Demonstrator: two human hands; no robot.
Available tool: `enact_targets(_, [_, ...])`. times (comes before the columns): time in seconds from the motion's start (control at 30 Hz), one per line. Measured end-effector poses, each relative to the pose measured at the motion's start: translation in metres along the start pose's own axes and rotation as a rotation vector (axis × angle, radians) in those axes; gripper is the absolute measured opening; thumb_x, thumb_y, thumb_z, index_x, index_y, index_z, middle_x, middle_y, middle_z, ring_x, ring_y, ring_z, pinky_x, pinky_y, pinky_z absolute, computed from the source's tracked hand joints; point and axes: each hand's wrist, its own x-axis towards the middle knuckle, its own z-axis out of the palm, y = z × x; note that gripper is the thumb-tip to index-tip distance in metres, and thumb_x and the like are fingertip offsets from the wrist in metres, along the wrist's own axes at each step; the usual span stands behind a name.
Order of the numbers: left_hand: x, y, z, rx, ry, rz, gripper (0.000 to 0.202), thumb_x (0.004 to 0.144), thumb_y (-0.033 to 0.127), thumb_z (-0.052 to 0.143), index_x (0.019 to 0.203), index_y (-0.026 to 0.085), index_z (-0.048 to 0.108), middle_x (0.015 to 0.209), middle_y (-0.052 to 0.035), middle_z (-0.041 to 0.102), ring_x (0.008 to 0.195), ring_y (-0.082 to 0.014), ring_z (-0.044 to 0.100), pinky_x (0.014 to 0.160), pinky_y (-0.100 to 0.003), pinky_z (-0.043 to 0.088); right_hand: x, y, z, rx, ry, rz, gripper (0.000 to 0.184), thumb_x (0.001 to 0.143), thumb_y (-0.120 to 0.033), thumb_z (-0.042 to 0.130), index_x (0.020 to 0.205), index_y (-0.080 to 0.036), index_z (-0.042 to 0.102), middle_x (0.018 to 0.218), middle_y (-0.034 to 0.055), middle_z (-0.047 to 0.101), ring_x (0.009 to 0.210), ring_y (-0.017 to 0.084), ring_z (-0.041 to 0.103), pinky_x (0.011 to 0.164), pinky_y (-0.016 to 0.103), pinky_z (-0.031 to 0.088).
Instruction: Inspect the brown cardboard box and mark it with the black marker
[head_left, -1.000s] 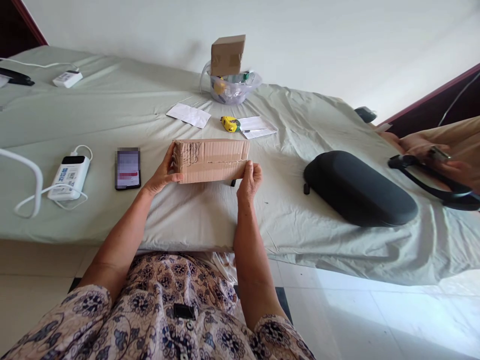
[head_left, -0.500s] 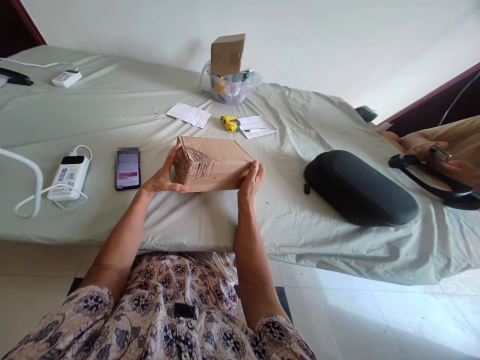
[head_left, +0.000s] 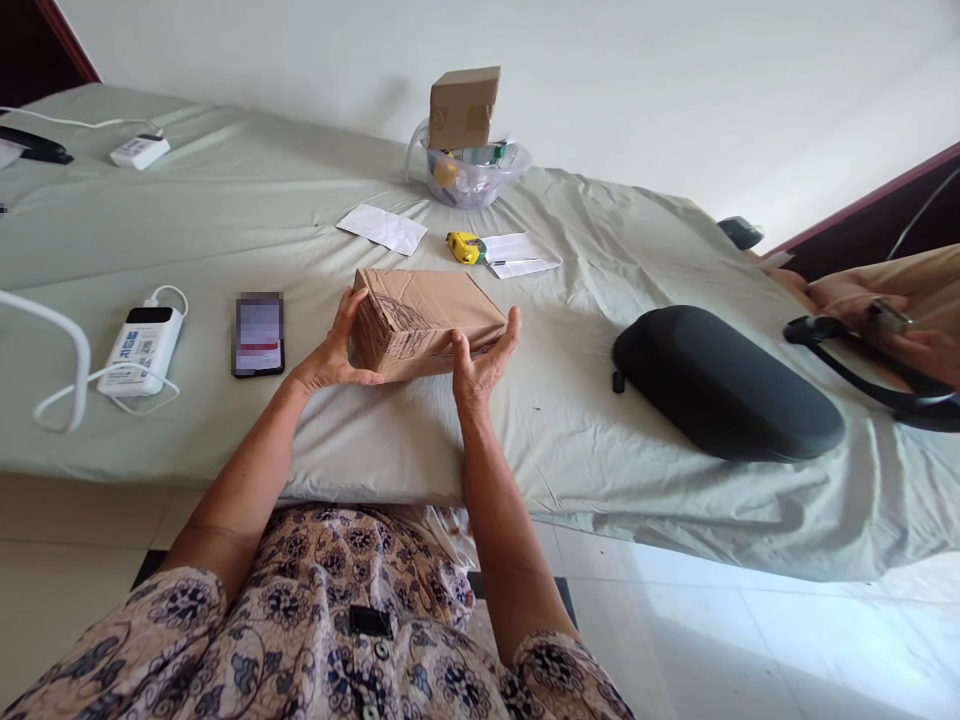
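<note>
A brown cardboard box (head_left: 431, 305) with dark scribbled lines on its left part is between my two hands, over the cloth-covered table. My left hand (head_left: 335, 345) grips its left end, fingers at the far side and thumb at the near bottom edge. At the near right side, my right hand (head_left: 484, 365) holds the box with the thumb up on the front face and the fingers stretched along the right end. The box's underside is hidden. Behind it lie a yellow and green tape measure (head_left: 466, 248) and a white paper (head_left: 521, 254) with a pen on it.
Left of the box are a phone (head_left: 259, 335) and a white power bank (head_left: 142, 350) with a cable. A black case (head_left: 727, 385) lies to the right. Near the wall, a clear basket (head_left: 476, 180) carries another carton (head_left: 463, 110). Another person's hands (head_left: 900, 325) hold a device at far right.
My right hand has shifted left along the box's near side, its thumb now on the front face. The box is tilted slightly differently, showing more of its top.
</note>
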Motion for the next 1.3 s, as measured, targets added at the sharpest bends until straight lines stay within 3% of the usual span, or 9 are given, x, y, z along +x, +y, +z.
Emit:
enact_targets(0.23, [0.004, 0.004, 0.006, -0.110, 0.078, 0.012, 0.129, 0.063, 0.068, 0.085, 0.162, 0.035, 0.010, 0.172, -0.0128, 0.008, 0.162, -0.0403, 0.008, 0.133, -0.061, 0.011, 0.000, 0.001, 0.001, 0.040, 0.001, 0.058, 0.074, 0.085, -0.067, 0.060, 0.144, -0.025, 0.048, 0.144, 0.0139, 0.054, 0.135, 0.029, 0.054, 0.114, 0.054, 0.045])
enact_targets(0.4, [0.004, 0.004, 0.010, -0.145, 0.137, -0.051, 0.126, 0.065, 0.068, 0.084, 0.163, 0.033, 0.013, 0.172, -0.0140, 0.015, 0.159, -0.0424, 0.019, 0.129, -0.062, 0.024, -0.001, 0.001, 0.004, 0.064, -0.025, 0.052, 0.083, 0.084, -0.064, 0.063, 0.153, -0.026, 0.038, 0.156, 0.0138, 0.044, 0.148, 0.029, 0.043, 0.121, 0.055, 0.037])
enact_targets(0.53, [0.004, 0.000, 0.009, -0.273, 0.153, -0.110, 0.120, 0.071, 0.069, 0.079, 0.163, 0.038, 0.010, 0.174, -0.0095, 0.014, 0.160, -0.0392, 0.020, 0.129, -0.058, 0.028, 0.000, 0.001, 0.005, 0.090, -0.075, 0.118, 0.088, 0.081, -0.065, 0.066, 0.153, -0.023, 0.037, 0.158, 0.0152, 0.043, 0.149, 0.030, 0.041, 0.122, 0.055, 0.036])
enact_targets(0.67, [0.005, -0.004, 0.007, -0.347, 0.146, -0.142, 0.115, 0.074, 0.070, 0.075, 0.163, 0.043, 0.007, 0.175, -0.0057, 0.012, 0.161, -0.0366, 0.020, 0.129, -0.058, 0.028, 0.003, 0.000, 0.003, 0.089, -0.099, 0.182, 0.076, 0.081, -0.067, 0.064, 0.139, -0.020, 0.051, 0.140, 0.0153, 0.059, 0.132, 0.030, 0.055, 0.114, 0.053, 0.043])
enact_targets(0.8, [0.006, -0.006, 0.009, -0.377, 0.164, -0.134, 0.114, 0.077, 0.073, 0.071, 0.164, 0.039, 0.006, 0.174, -0.0063, 0.016, 0.161, -0.0339, 0.021, 0.131, -0.055, 0.025, 0.004, -0.002, 0.001, 0.107, -0.140, 0.193, 0.064, 0.083, -0.067, 0.060, 0.126, -0.021, 0.058, 0.118, 0.0092, 0.067, 0.106, 0.023, 0.062, 0.100, 0.044, 0.050])
enact_targets(1.03, [0.010, 0.008, 0.006, -0.240, 0.403, -0.200, 0.080, 0.087, 0.072, 0.058, 0.152, 0.027, 0.047, 0.160, -0.0084, 0.048, 0.154, -0.0296, 0.039, 0.133, -0.047, 0.025, -0.001, -0.002, 0.007, 0.160, -0.135, 0.209, 0.055, 0.077, -0.064, 0.068, 0.111, -0.022, 0.056, 0.100, 0.0033, 0.063, 0.087, 0.015, 0.061, 0.078, 0.031, 0.051])
enact_targets(1.2, [0.009, 0.023, 0.010, -0.137, 0.468, -0.210, 0.086, 0.080, 0.072, 0.067, 0.147, 0.022, 0.050, 0.149, -0.0121, 0.058, 0.143, -0.0295, 0.053, 0.126, -0.045, 0.038, -0.010, -0.008, 0.010, 0.114, -0.104, 0.191, 0.054, 0.079, -0.063, 0.067, 0.113, -0.024, 0.053, 0.106, 0.0048, 0.063, 0.090, 0.016, 0.059, 0.080, 0.032, 0.051])
enact_targets(1.3, [0.008, 0.028, 0.018, -0.031, 0.542, -0.299, 0.097, 0.068, 0.068, 0.081, 0.146, 0.022, 0.047, 0.143, -0.0130, 0.061, 0.135, -0.0307, 0.059, 0.121, -0.048, 0.043, -0.016, -0.012, 0.014, 0.035, -0.097, 0.163, 0.072, 0.072, -0.066, 0.074, 0.124, -0.023, 0.048, 0.117, 0.0091, 0.061, 0.102, 0.022, 0.060, 0.090, 0.041, 0.051])
